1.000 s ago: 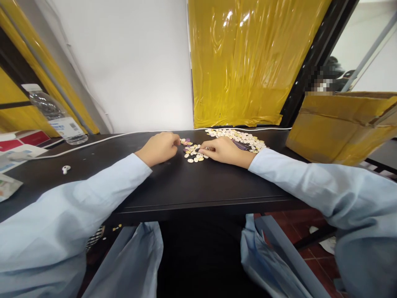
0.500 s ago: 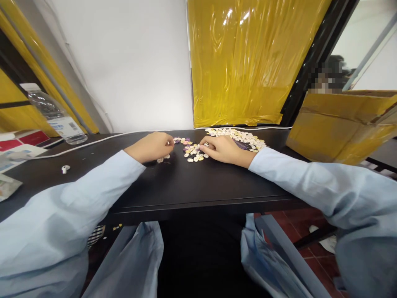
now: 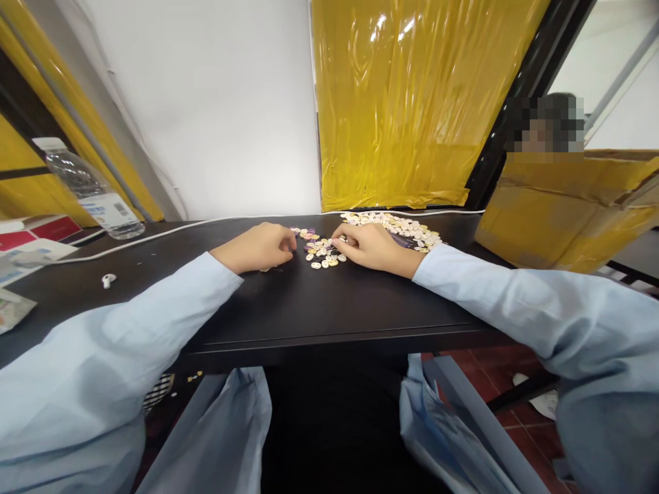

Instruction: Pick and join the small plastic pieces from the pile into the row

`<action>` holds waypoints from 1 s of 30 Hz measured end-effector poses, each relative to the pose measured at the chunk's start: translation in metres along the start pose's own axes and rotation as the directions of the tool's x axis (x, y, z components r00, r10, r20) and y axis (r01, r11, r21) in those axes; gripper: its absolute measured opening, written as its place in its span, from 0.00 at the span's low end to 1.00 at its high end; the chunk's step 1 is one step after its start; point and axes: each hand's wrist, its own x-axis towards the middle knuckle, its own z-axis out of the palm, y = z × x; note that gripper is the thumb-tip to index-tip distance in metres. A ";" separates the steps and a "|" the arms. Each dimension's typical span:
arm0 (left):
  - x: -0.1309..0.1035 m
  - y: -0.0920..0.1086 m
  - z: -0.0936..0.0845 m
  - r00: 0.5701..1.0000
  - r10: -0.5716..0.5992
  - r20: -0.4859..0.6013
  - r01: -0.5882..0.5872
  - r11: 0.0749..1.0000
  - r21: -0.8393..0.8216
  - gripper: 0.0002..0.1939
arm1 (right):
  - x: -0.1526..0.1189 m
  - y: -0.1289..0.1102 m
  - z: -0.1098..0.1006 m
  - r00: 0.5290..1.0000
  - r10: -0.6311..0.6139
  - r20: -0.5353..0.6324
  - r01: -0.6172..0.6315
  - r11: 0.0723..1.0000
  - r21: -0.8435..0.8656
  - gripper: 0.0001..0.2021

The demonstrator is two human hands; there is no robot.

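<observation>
Both hands rest on the black table (image 3: 319,309) at a small cluster of buttons (image 3: 322,252). The left hand (image 3: 257,247) is curled just left of the cluster, the right hand (image 3: 368,247) curled at its right edge; whether either pinches a button, I cannot tell.

The scene was brightly, evenly lit; glare streaked the yellow plastic sheet (image 3: 412,103) at upper centre, edges bowed from wide-angle distortion, and the dark worktop (image 3: 309,302) looked faintly glossy.
</observation>
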 end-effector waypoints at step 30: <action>-0.029 0.029 0.018 0.998 0.004 -0.057 0.028 0.829 0.559 0.19 | 0.002 0.005 0.003 1.000 0.011 0.021 -0.011 1.000 -0.010 0.12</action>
